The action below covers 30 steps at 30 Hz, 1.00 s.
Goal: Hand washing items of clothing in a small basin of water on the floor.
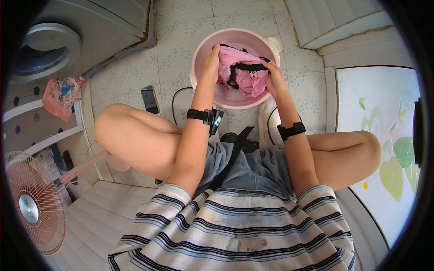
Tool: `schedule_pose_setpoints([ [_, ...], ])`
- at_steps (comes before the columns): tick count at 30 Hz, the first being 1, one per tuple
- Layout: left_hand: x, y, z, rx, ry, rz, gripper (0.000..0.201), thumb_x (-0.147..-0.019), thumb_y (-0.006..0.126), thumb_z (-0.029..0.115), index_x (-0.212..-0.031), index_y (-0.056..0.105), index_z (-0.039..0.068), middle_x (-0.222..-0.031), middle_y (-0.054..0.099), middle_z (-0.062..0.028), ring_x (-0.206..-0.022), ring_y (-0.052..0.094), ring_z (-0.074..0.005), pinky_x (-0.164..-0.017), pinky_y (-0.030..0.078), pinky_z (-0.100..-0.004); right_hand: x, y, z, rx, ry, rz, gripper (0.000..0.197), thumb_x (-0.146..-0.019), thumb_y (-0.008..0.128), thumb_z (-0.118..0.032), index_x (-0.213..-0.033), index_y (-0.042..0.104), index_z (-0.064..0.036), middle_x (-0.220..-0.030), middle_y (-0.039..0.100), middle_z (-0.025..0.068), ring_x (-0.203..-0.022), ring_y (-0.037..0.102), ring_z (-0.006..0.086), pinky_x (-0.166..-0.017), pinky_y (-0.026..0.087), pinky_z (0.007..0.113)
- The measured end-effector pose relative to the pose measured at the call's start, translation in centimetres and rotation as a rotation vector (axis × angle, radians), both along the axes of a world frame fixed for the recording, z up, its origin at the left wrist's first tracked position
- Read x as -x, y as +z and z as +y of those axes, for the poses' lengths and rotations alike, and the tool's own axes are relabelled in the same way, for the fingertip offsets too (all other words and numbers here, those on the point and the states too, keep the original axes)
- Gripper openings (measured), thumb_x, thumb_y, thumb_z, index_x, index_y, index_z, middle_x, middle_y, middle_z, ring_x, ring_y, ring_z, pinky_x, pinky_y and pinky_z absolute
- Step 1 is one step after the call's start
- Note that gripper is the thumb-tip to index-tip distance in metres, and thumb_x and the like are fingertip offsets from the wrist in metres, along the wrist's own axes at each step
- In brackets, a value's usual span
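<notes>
A wet-looking pink garment with black trim and a small cartoon print (244, 67) is stretched between my two hands over a pink basin (199, 49). My left hand (212, 61) grips its left side, fingers closed on the cloth. On the other side my right hand (275, 79) pinches the garment's right edge near the black trim. Some water shows in the bottom of the basin, below the cloth. The basin stands on the floor in front of my feet. Black straps circle both my wrists.
On the tiled floor left of the basin lies a phone (150, 99). A washing machine (108, 49) stands at the far left, with a pink fan (34, 203) nearer to me. A leaf-patterned door panel (379, 135) is on the right. A black cable (174, 101) runs beside the basin.
</notes>
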<state>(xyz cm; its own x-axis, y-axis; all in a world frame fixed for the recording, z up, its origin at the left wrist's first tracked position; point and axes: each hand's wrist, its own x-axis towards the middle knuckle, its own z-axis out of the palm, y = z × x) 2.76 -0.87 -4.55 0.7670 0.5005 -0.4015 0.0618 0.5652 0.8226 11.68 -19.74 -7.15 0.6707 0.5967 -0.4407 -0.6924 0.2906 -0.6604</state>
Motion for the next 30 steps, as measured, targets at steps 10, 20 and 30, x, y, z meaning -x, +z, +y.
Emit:
schedule_pose_setpoints([
  [10, 0.3, 0.5, 2.0, -0.453, 0.065, 0.174, 0.037, -0.095, 0.04, 0.032, -0.107, 0.059, 0.003, -0.1, 0.061, -0.0084, -0.09, 0.055, -0.0159, -0.079, 0.042, -0.027, -2.4, 1.8, -1.6, 0.03, -0.088, -0.134, 0.011, -0.079, 0.047, 0.003, -0.079, 0.048, -0.0074, -0.096, 0.059, 0.0073, -0.077, 0.053, 0.0131, -0.071, 0.043, 0.027],
  [20, -2.0, 6.5, -2.3, -0.151, -0.33, -0.108, 0.035, -0.094, 0.042, 0.031, -0.098, 0.06, 0.001, -0.083, 0.062, -0.0047, -0.068, 0.056, -0.0093, -0.06, 0.045, -0.0231, 0.0, 4.1, 1.5, 0.412, 0.138, -1.269, 0.067, -0.07, 0.069, -0.017, -0.127, 0.039, -0.0006, -0.113, 0.055, 0.014, -0.1, 0.055, 0.0241, -0.088, 0.042, 0.032],
  [30, -0.2, 3.6, -0.2, -0.203, -0.445, 0.185, 0.047, -0.088, 0.05, 0.043, -0.104, 0.058, -0.001, -0.095, 0.061, -0.0098, -0.089, 0.058, -0.0152, -0.077, 0.047, -0.0273, -1.7, 5.8, 0.0, 0.194, 0.411, -0.442, 0.03, -0.075, 0.051, -0.001, -0.105, 0.055, 0.0016, -0.09, 0.06, 0.0033, -0.083, 0.056, 0.0112, -0.078, 0.044, 0.023],
])
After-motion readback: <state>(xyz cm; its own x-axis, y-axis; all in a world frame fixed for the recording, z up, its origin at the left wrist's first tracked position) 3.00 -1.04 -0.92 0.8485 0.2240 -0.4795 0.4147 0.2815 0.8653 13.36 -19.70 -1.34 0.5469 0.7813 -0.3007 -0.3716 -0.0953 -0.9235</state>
